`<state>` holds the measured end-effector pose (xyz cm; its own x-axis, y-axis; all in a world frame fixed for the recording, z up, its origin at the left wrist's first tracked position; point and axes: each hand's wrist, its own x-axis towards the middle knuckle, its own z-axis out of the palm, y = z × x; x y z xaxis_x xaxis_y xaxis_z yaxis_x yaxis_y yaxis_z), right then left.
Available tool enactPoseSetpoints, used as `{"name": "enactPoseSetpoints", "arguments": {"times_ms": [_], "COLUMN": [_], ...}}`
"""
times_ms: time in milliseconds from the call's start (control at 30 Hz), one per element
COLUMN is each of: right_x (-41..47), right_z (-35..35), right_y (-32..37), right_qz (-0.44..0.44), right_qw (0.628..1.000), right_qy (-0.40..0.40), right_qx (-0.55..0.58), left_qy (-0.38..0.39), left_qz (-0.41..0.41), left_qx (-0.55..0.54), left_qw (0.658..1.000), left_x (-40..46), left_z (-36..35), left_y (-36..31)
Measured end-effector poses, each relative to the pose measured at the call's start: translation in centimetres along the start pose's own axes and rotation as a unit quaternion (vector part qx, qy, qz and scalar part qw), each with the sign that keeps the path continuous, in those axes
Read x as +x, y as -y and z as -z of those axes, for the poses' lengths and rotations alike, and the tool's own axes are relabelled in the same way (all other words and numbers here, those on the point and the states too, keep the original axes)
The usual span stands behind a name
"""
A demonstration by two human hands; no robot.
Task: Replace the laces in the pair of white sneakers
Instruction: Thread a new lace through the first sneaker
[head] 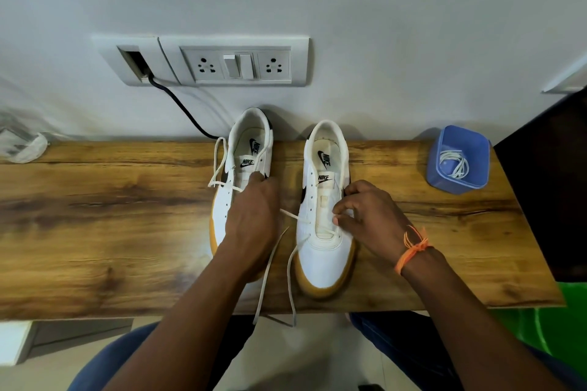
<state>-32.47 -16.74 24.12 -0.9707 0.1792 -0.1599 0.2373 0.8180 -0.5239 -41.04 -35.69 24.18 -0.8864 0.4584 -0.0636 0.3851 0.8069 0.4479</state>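
Two white sneakers with gum soles stand side by side on the wooden table, toes toward me. The left sneaker keeps a lace looped out at its left side. My left hand lies over its front, fingers curled down near the tongue; what they hold is hidden. The right sneaker has a lace only through its lowest eyelets, and the two loose ends trail over the table's front edge. My right hand rests on that shoe's right side, pinching the lace at an eyelet.
A blue plastic box with a coiled white lace inside stands at the back right. Behind the shoes a wall socket panel feeds a black cable running down to the table. A dark object is at the far right, and my knees are below the table edge.
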Motion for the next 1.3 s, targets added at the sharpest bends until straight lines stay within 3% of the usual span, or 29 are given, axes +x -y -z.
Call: {"name": "enactPoseSetpoints", "arguments": {"times_ms": [100,200,267,333,467,600,633,700,767,867,967,1100,1233,1300], "right_x": [0.1,0.0,0.0,0.0,-0.1,-0.2,-0.2,-0.2,-0.2,-0.2,-0.2,0.3,0.5,0.4], "right_z": [0.2,0.3,0.3,0.4,0.5,0.6,0.6,0.6,0.6,0.6,0.4,0.4,1.1,0.9], "right_y": [0.0,0.1,0.1,0.1,0.3,0.3,0.4,0.6,0.6,0.7,0.9,2.1,3.3,3.2], "right_qz": [-0.003,-0.009,-0.012,-0.018,-0.019,-0.021,-0.023,-0.026,-0.028,-0.033,-0.045,-0.032,-0.026,-0.026], "right_qw": [0.999,0.999,0.999,0.999,0.999,0.999,0.999,0.999,0.999,0.999,0.999,0.991,0.965,0.971], "right_qy": [-0.008,-0.009,-0.006,-0.003,-0.004,0.000,0.003,0.007,0.000,-0.007,-0.005,-0.100,-0.099,-0.075], "right_qx": [-0.031,-0.039,-0.041,-0.037,-0.026,-0.026,-0.025,-0.025,-0.025,-0.022,-0.015,0.088,0.240,0.225], "left_qy": [0.008,0.136,0.183,0.173,0.035,0.187,0.184,0.094,-0.077,-0.277,-0.331,-0.135,0.039,0.077], "left_qz": [0.007,0.029,0.040,0.048,0.000,0.024,0.027,0.000,-0.055,0.001,0.097,0.073,0.057,0.080], "left_qx": [-0.055,-0.079,-0.064,-0.066,-0.056,-0.055,-0.057,-0.069,-0.041,-0.096,-0.287,-0.611,-0.733,-0.742], "left_qw": [0.998,0.987,0.980,0.981,0.998,0.980,0.981,0.993,0.995,0.956,0.894,0.777,0.677,0.662], "left_x": [0.3,-0.2,-0.8,-1.1,-0.5,0.0,-0.2,-0.4,0.1,1.6,2.4,2.5,2.4,2.7], "left_z": [0.3,0.3,-0.2,-0.6,0.1,0.3,0.1,0.0,1.3,4.4,5.9,6.1,5.8,5.3], "left_y": [-0.6,-1.8,-2.1,-2.2,-2.6,-1.5,-1.2,-1.1,-1.3,-0.7,-0.7,-3.5,-5.2,-4.8]}}
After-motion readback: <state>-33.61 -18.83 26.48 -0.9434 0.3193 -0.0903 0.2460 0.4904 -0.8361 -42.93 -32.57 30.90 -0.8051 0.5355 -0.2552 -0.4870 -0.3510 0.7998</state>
